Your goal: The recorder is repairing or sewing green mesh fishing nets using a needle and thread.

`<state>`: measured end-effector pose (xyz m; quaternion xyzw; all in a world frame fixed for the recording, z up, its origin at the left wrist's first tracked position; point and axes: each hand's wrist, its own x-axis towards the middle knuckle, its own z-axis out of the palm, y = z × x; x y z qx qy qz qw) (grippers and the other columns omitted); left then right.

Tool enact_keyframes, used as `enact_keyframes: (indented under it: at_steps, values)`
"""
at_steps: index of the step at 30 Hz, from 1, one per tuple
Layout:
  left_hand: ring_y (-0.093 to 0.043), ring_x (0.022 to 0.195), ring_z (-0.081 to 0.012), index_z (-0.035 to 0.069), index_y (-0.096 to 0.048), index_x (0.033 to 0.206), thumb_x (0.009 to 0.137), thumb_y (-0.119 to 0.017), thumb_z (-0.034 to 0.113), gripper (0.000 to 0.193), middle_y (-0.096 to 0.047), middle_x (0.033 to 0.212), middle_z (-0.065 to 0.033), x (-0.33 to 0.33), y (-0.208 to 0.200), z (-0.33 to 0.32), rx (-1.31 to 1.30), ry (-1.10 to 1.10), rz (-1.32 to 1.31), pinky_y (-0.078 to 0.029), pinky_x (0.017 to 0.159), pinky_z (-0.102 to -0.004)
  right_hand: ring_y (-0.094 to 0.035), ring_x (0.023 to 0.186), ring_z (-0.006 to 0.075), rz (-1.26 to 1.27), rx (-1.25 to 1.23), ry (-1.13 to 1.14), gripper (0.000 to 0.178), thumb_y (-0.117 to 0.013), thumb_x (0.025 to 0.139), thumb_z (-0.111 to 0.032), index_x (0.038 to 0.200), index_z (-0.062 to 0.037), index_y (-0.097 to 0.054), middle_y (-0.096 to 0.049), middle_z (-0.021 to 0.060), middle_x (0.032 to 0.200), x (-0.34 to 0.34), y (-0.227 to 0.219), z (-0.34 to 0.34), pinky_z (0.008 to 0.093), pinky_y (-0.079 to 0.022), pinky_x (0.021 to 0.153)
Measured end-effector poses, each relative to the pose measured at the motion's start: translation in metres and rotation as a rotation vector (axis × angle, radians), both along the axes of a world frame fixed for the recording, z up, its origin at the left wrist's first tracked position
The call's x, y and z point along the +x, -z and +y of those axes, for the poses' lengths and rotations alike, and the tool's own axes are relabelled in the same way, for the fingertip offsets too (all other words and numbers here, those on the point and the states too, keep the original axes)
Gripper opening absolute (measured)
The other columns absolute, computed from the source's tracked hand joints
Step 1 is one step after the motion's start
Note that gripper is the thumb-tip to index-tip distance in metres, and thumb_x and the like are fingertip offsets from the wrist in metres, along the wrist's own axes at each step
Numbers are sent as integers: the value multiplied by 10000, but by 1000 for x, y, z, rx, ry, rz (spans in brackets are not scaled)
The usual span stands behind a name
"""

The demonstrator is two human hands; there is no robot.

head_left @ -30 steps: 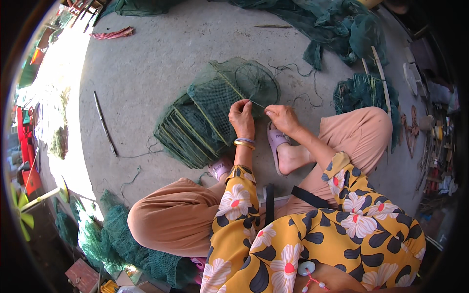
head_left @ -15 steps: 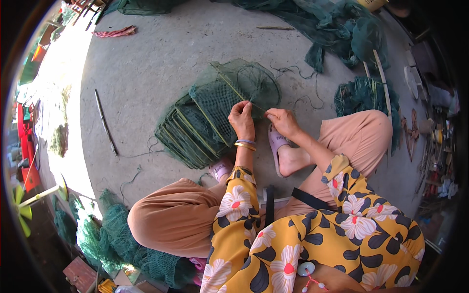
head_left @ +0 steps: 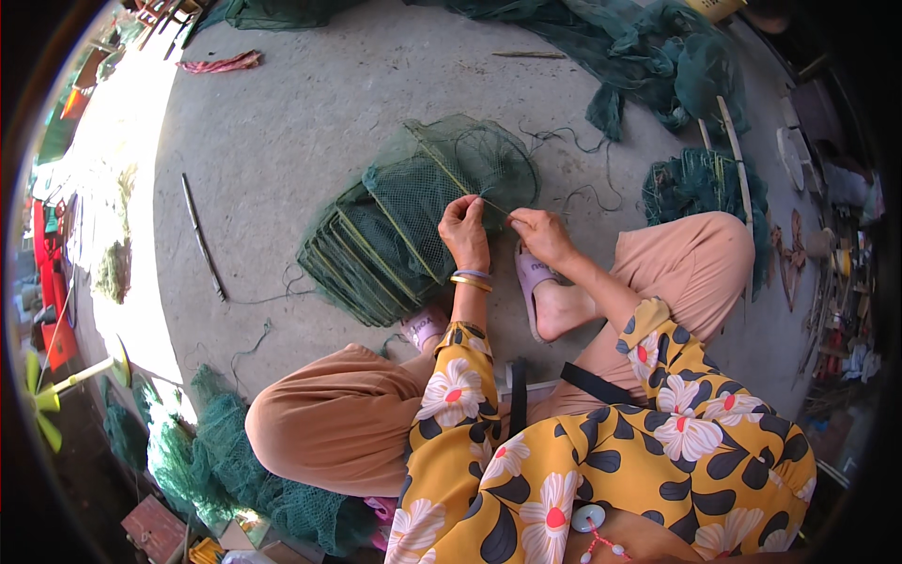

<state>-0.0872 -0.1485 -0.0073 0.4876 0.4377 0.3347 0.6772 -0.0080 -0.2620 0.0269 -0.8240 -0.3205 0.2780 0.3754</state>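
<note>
A folding fishing net trap (head_left: pixel 376 226) of dark green mesh with yellowish ribs lies on the floor in front of my feet. Its ribs are bunched close at the left, and the mesh spreads toward a round hoop at the right. My left hand (head_left: pixel 465 233) pinches the mesh at the near edge, by the end of a yellowish rib. Just right of it, my right hand (head_left: pixel 547 237) has thumb and finger closed on a thin yellowish strand that runs across from the left hand. Exactly what the strand is fastened to is hidden by my fingers.
A dark thin rod (head_left: pixel 203 235) lies left of the trap, with a cord trailing from it. Green netting (head_left: pixel 648 66) is heaped at the far right, and more netting (head_left: pixel 235 451) sits by my left knee. A pale stick (head_left: pixel 736 160) stands over a smaller net bundle.
Almost nothing differs. Both hands keep their pinch at the trap's near edge, with only a very slight shift of the fingers.
</note>
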Motion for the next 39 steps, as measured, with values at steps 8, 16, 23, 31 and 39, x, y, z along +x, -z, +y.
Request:
enact_keyframes:
  at_steps: [8,16,23,31,39]
  values:
    - [-566,699,-86,-40,-671,865,811,-675,82,133,-647,781,-27,-2,-2,0,-138,-3,-43,-473,653,-230,-618,815,376,-1,92,34,150,-539,879,-135,916,-21,-629,-636,193,871,-11,-2,8,384,-487,672]
    - [-527,683,-69,-34,-660,876,817,-683,93,141,-619,785,0,3,-1,-3,-134,108,-33,-434,614,-206,-560,509,184,-101,196,25,144,-536,882,-119,916,-27,-643,-587,112,624,-6,7,13,317,-441,514]
    - [-518,680,-60,-31,-655,876,818,-679,91,137,-614,781,9,1,-2,4,-194,41,-94,-422,603,-200,-629,653,333,-21,23,48,132,-543,839,-122,833,-43,-648,-632,140,670,-7,-2,4,408,-481,604]
    - [-513,678,-50,-13,-646,875,829,-672,76,104,-605,772,21,2,-3,-4,-128,115,-73,-413,612,-187,-618,693,307,-371,147,113,71,-629,783,-123,803,-56,-618,-630,107,739,-1,-15,14,403,-481,632]
    - [-508,667,-75,-11,-632,870,829,-667,110,132,-589,747,19,5,4,-4,159,170,51,-426,621,-218,-547,539,163,187,130,-47,130,-640,804,-114,847,7,-619,-609,44,644,38,-24,29,311,-463,541]
